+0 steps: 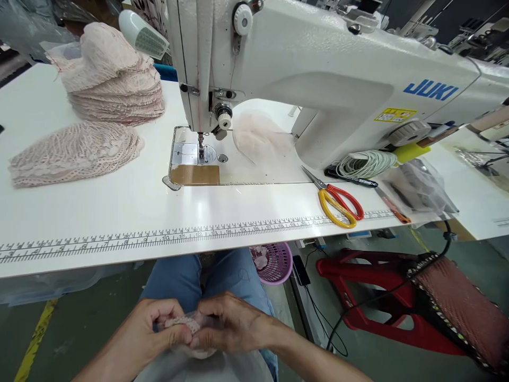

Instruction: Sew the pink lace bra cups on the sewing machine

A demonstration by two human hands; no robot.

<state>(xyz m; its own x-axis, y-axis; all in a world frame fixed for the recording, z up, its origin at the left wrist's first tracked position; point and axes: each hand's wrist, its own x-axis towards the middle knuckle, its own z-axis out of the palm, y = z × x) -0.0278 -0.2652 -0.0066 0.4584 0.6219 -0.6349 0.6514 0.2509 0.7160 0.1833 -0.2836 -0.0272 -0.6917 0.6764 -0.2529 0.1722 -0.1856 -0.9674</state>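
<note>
Above my lap, my left hand (165,326) pinches a piece of pale pink lace fabric (185,322) between thumb and fingers. Close beside it, my right hand (228,323) grips the same piece, its thumb pressed near the left one. Fingers cover much of the fabric, so its full shape is hidden. Both hands are below the table's front edge, away from the white sewing machine (334,58). Under the machine's needle and presser foot (201,151), the metal plate shows no fabric.
On the table (99,212) lie a lace stack (113,79), a folded lace piece (75,151), sheer fabric (262,138), scissors (336,199) and coiled cord (368,163). Below are a purple basket (278,265), a red stool (374,297) and a hanging black cable (382,294).
</note>
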